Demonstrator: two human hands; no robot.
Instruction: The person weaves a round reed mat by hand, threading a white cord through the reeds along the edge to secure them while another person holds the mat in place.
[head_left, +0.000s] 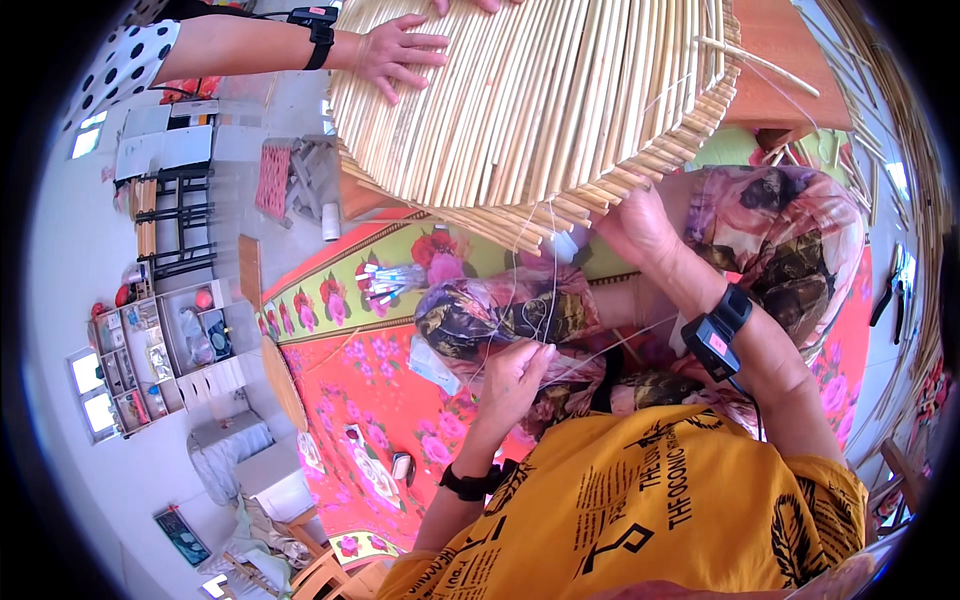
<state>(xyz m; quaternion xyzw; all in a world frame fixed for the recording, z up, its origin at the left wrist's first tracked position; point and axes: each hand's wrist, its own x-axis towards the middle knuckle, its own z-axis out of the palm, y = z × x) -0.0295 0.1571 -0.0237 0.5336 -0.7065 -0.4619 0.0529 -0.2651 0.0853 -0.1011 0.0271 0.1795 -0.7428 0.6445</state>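
Note:
A large round panel of pale plant stalks (540, 110), laid side by side, fills the upper middle, its near rim facing me. White thread (553, 270) hangs in loops from that rim toward my lap. My left hand (515, 382) is closed, pinching the thread between thumb and fingers over my legs. Just beneath the panel's near right rim is my right hand (640, 232), curled closed against the stalk ends. The rim hides some of its fingers, so what they hold does not show. At the upper left another person's hand (395, 55) lies spread on the panel.
A brown wooden board (790, 75) lies under the panel. The red flowered mat (350, 390) carries a bundle of thin white-and-blue sticks (392, 283). Black-handled pliers (888, 295) and long loose stalks (915, 150) lie at right. Shelves (155, 355) stand at left.

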